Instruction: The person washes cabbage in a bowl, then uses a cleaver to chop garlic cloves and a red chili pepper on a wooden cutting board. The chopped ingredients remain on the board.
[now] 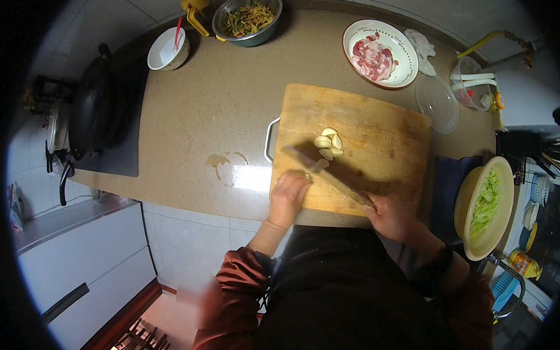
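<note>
My right hand (392, 217) grips the handle of a kitchen knife (340, 184), whose motion-blurred blade slants up and left over a wooden cutting board (389, 125). Low on the board's left side, my left hand (287, 193) has its fingers bent down. A small pale piece, apparently a garlic clove (307, 176), shows at its fingertips, mostly hidden by them. Several peeled garlic cloves (325, 142) lie together beyond the blade. One more pale piece (322, 164) appears right at the blade; whether it touches the blade I cannot tell.
Behind the board stands a bowl (408, 64) of sliced raw meat. A beige basin (462, 215) of shredded green vegetable is at right, near a clear lid (437, 104). A metal bowl (217, 27) and white bowl (155, 56) stand at the back; a black wok (90, 107) is left.
</note>
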Tool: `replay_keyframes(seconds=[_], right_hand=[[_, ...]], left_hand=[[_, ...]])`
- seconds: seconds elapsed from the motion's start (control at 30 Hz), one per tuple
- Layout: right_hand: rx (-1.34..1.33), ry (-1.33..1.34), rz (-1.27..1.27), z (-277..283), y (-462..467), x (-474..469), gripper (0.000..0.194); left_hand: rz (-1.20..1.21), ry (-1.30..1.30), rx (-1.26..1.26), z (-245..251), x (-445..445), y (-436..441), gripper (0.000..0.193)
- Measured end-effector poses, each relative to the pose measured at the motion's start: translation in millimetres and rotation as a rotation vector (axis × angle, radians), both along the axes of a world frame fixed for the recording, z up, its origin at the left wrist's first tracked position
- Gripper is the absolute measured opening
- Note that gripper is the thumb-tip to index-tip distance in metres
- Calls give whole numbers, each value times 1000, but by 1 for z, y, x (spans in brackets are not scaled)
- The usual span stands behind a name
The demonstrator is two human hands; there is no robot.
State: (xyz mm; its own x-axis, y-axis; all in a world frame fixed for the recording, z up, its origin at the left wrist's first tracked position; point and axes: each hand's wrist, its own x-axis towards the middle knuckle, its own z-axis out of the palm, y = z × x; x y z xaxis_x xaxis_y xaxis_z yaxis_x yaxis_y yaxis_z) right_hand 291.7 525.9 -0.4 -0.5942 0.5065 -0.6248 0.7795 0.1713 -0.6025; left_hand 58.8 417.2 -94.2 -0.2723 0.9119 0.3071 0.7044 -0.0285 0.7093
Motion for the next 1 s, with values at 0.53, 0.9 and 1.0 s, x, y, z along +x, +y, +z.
replay_keyframes(seconds=[0.53, 0.9, 1.0], right_hand=[[137, -19, 183, -6, 5, -47, 31], [209, -38, 267, 1, -14, -39, 32], [142, -86, 115, -10, -17, -41, 33]], left_hand=[[14, -10, 98, -8, -3, -9, 11], [-48, -4, 124, -16, -12, -15, 7], [-42, 23, 133, -15, -12, -16, 6]])
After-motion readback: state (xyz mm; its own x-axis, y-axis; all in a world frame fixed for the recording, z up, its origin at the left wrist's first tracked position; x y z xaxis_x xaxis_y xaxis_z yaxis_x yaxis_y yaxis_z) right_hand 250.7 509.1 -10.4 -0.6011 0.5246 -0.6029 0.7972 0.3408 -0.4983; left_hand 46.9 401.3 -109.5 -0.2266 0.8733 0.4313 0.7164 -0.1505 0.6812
